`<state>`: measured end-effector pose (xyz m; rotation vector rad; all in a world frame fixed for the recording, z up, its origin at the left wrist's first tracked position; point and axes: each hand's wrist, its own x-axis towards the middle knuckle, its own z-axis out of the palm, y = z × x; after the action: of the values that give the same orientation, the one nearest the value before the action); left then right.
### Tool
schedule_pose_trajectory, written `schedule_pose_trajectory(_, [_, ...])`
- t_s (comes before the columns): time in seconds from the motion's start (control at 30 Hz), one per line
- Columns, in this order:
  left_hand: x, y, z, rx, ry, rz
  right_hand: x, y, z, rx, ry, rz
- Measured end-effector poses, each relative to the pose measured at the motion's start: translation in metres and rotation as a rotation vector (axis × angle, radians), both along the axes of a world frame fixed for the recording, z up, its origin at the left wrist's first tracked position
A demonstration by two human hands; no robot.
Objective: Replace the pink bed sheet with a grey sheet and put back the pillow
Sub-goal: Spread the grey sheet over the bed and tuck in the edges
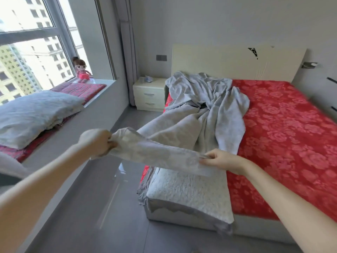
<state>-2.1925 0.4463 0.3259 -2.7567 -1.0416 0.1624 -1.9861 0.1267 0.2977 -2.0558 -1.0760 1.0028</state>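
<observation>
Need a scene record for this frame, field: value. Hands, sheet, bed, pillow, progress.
left hand: grips one end of the grey sheet edge, held out beside the bed
right hand: pinches the same edge, above the bed's near corner
grey sheet: mostly bunched in a heap along the bed's window side, not spread
bed surface: red floral covering, mostly exposed
pillow: lies on the window ledge, off the bed
progress: sheet not yet spread; pillow not yet back
</observation>
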Motion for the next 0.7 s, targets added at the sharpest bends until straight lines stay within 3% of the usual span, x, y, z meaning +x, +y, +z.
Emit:
schedule_pose_trajectory(0.13, [0.020, -0.012, -0.045, -0.014, -0.039, 0.074, -0.022, 0.012, -0.044, -0.018, -0.063, -0.060])
schedule_pose_trajectory(0.3, [0.080, -0.044, -0.077, -0.047, 0.040, 0.031, -0.015, -0.004, -0.077, -0.164, 0.035, 0.023])
schedule_pose_trajectory(0.53, [0.212, -0.134, -0.119, -0.222, -0.042, -0.235, 0.092, -0.091, -0.107, -0.063, 0.111, -0.408])
schedule_pose_trajectory(0.7, [0.325, -0.223, -0.165, -0.325, 0.019, -0.388, 0.171, -0.169, -0.130, -0.048, 0.168, -0.637])
